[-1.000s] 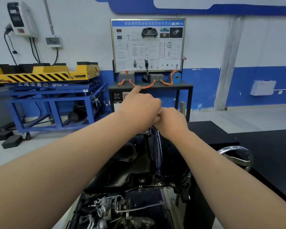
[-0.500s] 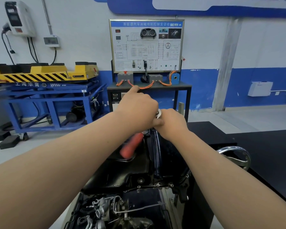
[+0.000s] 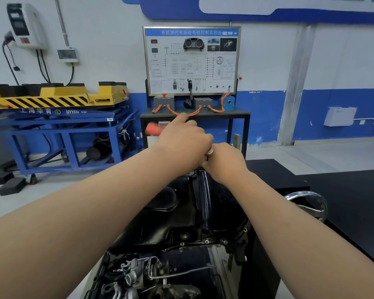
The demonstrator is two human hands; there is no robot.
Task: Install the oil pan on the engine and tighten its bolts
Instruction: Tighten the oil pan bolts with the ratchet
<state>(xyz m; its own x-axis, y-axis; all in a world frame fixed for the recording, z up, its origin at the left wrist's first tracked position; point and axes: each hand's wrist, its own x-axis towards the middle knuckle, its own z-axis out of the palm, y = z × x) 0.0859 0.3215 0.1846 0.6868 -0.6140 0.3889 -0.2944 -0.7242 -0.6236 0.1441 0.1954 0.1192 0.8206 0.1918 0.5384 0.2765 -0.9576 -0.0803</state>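
Note:
A black oil pan [image 3: 166,221] lies on the engine [image 3: 151,275] below me, with small bolts [image 3: 206,241] along its near flange. At the pan's far edge my left hand [image 3: 181,143] grips a ratchet wrench whose red handle [image 3: 152,128] sticks out to the left, blurred. The wrench's silver head [image 3: 209,151] shows between my hands. My right hand [image 3: 225,160] curls around the head or socket just below it. The bolt under the socket is hidden by my hands.
A chrome handwheel [image 3: 307,203] sits at the right of the engine stand beside a black bench top [image 3: 343,190]. Ahead stand a training panel on a dark table [image 3: 192,114] and a blue and yellow lift cart [image 3: 58,117] to the left.
The red handle swung from below my left hand up and out to the left. My left hand moved with it; my right hand stayed at the wrench head.

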